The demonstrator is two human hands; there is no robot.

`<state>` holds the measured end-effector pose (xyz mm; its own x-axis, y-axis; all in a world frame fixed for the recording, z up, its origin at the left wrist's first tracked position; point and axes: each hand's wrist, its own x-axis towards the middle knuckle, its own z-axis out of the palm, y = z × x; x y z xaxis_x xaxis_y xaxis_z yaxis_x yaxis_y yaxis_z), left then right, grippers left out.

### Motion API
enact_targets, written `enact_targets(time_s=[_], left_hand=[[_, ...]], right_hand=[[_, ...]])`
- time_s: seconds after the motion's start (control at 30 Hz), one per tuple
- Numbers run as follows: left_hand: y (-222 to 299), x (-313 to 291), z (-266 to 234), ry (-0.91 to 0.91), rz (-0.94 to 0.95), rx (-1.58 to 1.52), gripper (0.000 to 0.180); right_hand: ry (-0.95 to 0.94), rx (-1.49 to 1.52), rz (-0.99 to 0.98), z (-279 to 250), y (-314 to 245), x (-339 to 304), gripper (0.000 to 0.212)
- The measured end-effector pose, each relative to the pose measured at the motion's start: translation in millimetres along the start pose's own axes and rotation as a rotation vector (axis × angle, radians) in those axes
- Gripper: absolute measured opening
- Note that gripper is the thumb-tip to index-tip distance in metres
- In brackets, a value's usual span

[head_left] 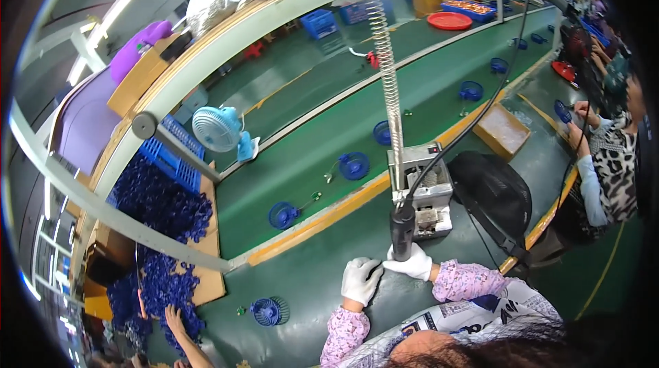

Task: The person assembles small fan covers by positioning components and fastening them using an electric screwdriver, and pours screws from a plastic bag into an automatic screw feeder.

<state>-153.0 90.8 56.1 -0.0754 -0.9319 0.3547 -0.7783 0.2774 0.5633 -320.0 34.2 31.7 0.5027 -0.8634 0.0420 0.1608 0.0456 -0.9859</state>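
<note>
My right hand (410,262), in a white glove, is wrapped round the black electric screwdriver (402,231), which hangs upright from a long coil spring (384,52). Beside it, my left hand (361,281), gloved too, rests over the green bench with its fingers curled together; whatever they may hold is hidden. Just beyond the screwdriver stands a metal box-like fixture (424,186) with small parts on top. A round blue slatted plastic part (266,312) lies on the bench to the left, with a small green piece near it.
Blue parts (165,285) pile up at the left, where another person's bare hand (174,320) reaches. Several round blue parts (353,165) sit on the green belt (316,134). A black bag (491,189), a carton (502,131), a light-blue fan (217,128) and co-workers are around.
</note>
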Motion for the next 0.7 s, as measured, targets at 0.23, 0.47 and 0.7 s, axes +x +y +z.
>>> enact_targets(time_s=[0.23,0.47,0.7], left_hand=[[-2.8,-0.8,-0.8,-0.015,-0.001,0.004,0.018],[-0.7,0.0,-2.3,-0.025,-0.028,-0.028,0.017],[-1.5,0.6,-1.0,-0.032,-0.013,-0.033,0.018]], right_hand=[[-0.003,-0.014,0.005,0.5,-0.4,1.4,0.019],[0.0,0.014,0.006,0.3,-0.1,2.1,0.018],[0.01,0.024,0.009,-0.1,-0.9,0.7,0.018]])
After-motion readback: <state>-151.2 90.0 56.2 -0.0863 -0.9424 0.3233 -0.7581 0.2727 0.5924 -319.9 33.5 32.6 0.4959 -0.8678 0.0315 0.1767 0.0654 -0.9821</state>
